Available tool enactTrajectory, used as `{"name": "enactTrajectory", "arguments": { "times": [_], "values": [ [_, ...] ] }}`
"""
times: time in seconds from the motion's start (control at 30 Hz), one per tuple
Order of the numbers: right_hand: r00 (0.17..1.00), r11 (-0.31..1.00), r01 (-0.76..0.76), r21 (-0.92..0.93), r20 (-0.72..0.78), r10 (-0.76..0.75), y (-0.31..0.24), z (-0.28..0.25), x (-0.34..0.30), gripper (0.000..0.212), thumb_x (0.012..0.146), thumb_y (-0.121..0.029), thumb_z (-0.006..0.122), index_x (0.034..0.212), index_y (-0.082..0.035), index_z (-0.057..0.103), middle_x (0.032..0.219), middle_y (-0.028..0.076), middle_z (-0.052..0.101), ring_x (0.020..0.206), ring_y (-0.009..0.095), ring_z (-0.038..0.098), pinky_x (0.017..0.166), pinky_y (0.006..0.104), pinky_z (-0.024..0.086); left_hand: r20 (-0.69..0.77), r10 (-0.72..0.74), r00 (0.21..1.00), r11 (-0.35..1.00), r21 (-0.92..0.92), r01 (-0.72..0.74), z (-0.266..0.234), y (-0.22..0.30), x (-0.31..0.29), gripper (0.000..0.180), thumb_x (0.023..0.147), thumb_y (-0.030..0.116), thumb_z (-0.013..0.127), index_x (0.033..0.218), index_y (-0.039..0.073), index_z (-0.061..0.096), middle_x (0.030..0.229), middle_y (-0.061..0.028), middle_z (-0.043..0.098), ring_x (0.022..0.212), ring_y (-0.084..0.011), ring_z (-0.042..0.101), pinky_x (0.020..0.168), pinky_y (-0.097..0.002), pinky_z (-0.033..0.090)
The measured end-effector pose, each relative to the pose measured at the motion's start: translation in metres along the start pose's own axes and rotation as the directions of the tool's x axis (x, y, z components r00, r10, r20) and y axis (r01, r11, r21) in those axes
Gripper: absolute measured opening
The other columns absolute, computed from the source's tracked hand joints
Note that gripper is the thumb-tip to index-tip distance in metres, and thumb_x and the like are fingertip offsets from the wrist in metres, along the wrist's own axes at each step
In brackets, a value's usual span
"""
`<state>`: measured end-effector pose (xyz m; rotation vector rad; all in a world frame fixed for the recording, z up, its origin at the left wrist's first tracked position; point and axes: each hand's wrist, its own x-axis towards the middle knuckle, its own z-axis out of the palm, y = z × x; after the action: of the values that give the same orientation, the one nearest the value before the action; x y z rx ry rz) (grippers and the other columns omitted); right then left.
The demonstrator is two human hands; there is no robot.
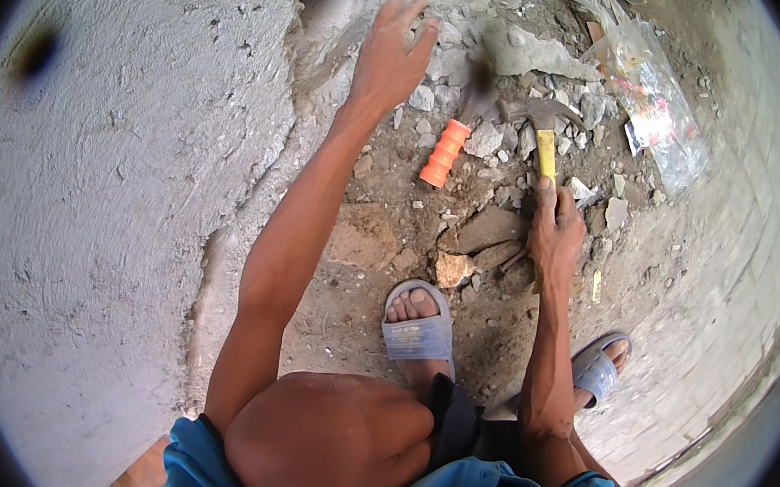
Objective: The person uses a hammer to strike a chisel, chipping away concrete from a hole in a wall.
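My right hand [556, 234] is wrapped round the yellow handle of a claw hammer [545, 151], whose metal head rests among or just above broken stone. Reaching up to the far left, my left hand [392, 53] has its fingers apart and holds nothing; it is slightly blurred, close to the broken base of the wall. Between the two hands lies a tool with a ribbed orange grip [445, 153]. Its grey metal end points away from me and is partly hidden by a dark blur, so its exact kind is unclear.
Rough grey plaster wall [124, 174] rises on the left, and another wall [742, 240] stands on the right. Rubble [483, 138] covers the ground ahead. A clear plastic bag [656, 100] lies at the far right. My sandalled foot [418, 325] is near the rubble.
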<state>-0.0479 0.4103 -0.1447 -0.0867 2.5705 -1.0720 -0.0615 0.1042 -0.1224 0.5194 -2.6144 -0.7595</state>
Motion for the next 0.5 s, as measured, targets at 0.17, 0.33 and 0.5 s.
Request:
{"name": "enactTrajectory", "arguments": {
  "times": [0.17,0.33,0.5],
  "values": [
    [0.999,0.999,-0.008,0.033,0.032,0.007,-0.007,0.004,-0.004,0.05,0.102,-0.046,0.05,0.097,0.001,0.064,0.065,0.02,0.057,0.058,0.028,0.053,0.06,0.0441,0.043,0.204,-0.19,0.96,0.967,-0.128,0.219,-0.026,0.03,-0.061,0.048,0.099,0.045,0.055,0.12,0.002,0.061,0.113,-0.0148,0.065,0.102,-0.0278,0.064,0.087,-0.0395,0.05],
    [1.0,0.999,-0.018,0.039,0.02,0.017,-0.004,0.0,-0.002,0.049,0.102,-0.046,0.05,0.094,0.001,0.062,0.065,0.021,0.057,0.059,0.027,0.052,0.061,0.044,0.043,0.44,-0.384,0.812,0.922,0.141,0.36,-0.035,0.043,-0.084,0.052,0.096,0.053,0.058,0.109,0.002,0.059,0.094,-0.0131,0.064,0.084,-0.0277,0.064,0.079,-0.0413,0.051],
    [1.0,0.998,-0.004,0.066,0.023,0.002,-0.006,0.001,-0.004,0.047,0.103,-0.045,0.051,0.093,0.0,0.062,0.065,0.021,0.057,0.058,0.027,0.052,0.06,0.0436,0.043,0.5,-0.27,0.823,0.945,0.301,0.128,-0.024,0.05,-0.113,0.056,0.093,0.058,0.059,0.103,0.003,0.057,0.095,-0.0181,0.065,0.086,-0.0343,0.065,0.077,-0.0447,0.05]
  ]
}}
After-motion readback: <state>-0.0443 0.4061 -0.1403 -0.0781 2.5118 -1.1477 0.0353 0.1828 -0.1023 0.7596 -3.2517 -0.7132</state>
